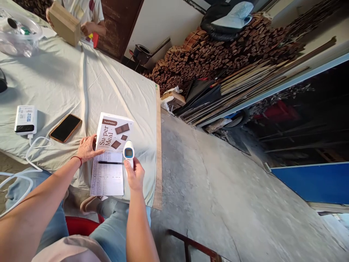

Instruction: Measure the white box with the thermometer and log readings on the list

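A white NutriMotion "Su-per Meal" box [117, 125] with brown squares printed on it is at the table's front right. Its lower left corner is held by my left hand [87, 148], thumb along the bottom edge and fingers at its left side. My right hand [135, 174] is closed around the handle of a white infrared thermometer [128, 150], whose small screen faces me. The thermometer overlaps the box's lower right corner. Below the box lies an open notebook [107, 182] with handwritten lines, and a black pen [110, 162] rests across it.
Left of my hands are a phone [65, 128] and a white power bank [25, 120] with a cable. A plastic tub [25, 40] stands at the far left. Across the cloth-covered table [54, 83], another person's hand [88, 28] is near a cardboard box [64, 23]. Firewood is stacked beyond.
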The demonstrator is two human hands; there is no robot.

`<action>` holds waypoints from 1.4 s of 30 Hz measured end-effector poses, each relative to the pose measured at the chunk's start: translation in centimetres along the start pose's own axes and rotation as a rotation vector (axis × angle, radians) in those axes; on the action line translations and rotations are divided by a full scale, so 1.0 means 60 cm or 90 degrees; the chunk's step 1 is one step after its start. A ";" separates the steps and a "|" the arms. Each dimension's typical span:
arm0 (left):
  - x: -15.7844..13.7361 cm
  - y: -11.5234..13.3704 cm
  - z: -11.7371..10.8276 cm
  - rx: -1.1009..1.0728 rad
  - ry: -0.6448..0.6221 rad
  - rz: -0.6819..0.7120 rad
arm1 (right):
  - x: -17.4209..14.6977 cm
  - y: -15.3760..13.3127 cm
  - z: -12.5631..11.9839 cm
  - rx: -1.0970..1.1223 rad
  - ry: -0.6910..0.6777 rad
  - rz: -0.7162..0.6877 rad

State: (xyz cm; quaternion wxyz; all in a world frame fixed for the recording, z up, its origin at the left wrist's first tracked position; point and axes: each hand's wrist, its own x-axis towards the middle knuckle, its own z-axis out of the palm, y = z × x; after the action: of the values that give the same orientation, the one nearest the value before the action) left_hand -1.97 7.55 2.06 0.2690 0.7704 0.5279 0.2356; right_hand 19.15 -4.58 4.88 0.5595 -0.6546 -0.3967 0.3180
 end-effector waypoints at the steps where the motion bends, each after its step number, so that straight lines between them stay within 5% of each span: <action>1: -0.001 -0.002 0.001 0.010 -0.001 0.007 | 0.005 0.020 -0.017 -0.091 0.040 -0.022; 6: -0.003 -0.002 0.006 0.084 0.002 0.015 | 0.024 0.114 -0.086 -0.493 0.111 -0.023; 10: -0.003 0.010 0.010 0.130 0.009 -0.010 | 0.012 0.134 -0.078 -0.588 0.161 -0.109; 14: -0.002 0.017 0.013 0.169 0.036 -0.028 | 0.001 0.116 -0.021 -0.558 0.059 -0.243; 17: -0.003 0.017 0.018 0.199 0.036 -0.030 | 0.003 0.103 0.008 -0.584 -0.041 -0.246; 24: -0.003 0.018 0.029 0.219 0.034 -0.018 | 0.012 0.104 -0.028 -0.524 -0.228 -0.245; 27: -0.002 0.019 0.031 0.215 0.022 -0.017 | 0.008 0.112 -0.027 -0.378 -0.167 -0.213; 32: -0.002 0.018 0.033 0.210 0.025 -0.012 | 0.001 0.114 0.032 -0.176 -0.046 -0.162; 36: -0.004 0.017 0.034 0.191 0.028 0.000 | -0.001 0.112 0.071 -0.198 -0.036 -0.129; 42: -0.004 0.018 0.034 0.176 0.025 -0.003 | -0.004 0.117 0.075 -0.250 -0.054 -0.130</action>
State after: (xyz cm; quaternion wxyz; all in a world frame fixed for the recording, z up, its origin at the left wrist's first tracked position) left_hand 0.01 6.69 1.22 0.1501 0.7941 0.5623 0.1752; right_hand 16.32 -3.07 -2.83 0.4336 -0.6931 -0.5386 0.2036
